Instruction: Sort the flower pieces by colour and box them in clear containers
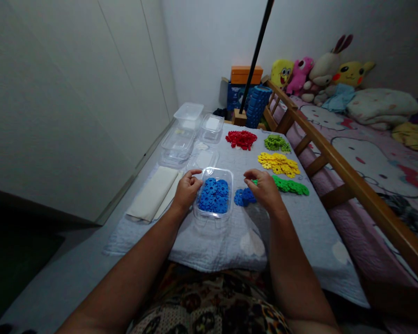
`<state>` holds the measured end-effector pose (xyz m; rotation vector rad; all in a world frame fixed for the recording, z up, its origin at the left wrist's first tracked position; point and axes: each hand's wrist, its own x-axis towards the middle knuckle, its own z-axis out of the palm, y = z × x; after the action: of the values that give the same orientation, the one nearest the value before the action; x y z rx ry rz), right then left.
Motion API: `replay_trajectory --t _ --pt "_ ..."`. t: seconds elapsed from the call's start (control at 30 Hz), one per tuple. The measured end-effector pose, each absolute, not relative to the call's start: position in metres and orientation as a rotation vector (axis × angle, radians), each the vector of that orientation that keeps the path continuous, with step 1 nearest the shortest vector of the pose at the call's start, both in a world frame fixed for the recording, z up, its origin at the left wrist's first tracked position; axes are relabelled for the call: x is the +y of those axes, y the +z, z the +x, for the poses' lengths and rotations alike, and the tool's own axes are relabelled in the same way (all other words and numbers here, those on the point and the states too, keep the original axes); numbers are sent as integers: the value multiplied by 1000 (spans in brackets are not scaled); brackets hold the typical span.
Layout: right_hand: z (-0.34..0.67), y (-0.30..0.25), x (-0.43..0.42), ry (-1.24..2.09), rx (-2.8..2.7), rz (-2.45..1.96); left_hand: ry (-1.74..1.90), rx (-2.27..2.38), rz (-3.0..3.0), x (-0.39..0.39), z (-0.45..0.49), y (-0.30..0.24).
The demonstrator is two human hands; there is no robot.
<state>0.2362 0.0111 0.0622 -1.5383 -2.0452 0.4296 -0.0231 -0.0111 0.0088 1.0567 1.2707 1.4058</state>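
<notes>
A clear plastic container (231,190) stands near the front of the table, with blue notched disc pieces (214,195) heaped inside it. My left hand (188,189) is at its left rim, fingers bent with a gap between index finger and thumb; whether it touches the rim is hard to tell. To the right of the container my right hand (264,188) hovers by a small pile of loose blue discs (242,197), partly covering them. Its fingers curve, the thumb is apart, and nothing shows between them. Green discs (290,185) lie just beyond that hand.
Yellow discs (278,164), light green pieces (277,143) and red pieces (241,139) lie in piles at the right and back. Clear containers (177,144) and a folded cream cloth (153,195) are on the left. A wooden bed rail (320,139) borders the table's right side.
</notes>
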Motion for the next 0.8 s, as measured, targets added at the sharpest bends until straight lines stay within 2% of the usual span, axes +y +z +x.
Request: replay_trajectory --t 0.2,0.5,0.8 --pt "254 44 -6 392 -2342 -1670 1403 1286 1073 -12 -23 9" --pt "248 23 -18 285 -2351 -1703 1391 1302 1085 -12 -23 10" --pt "257 58 -14 806 -2135 -1490 1394 1291 1099 -11 -24 8"
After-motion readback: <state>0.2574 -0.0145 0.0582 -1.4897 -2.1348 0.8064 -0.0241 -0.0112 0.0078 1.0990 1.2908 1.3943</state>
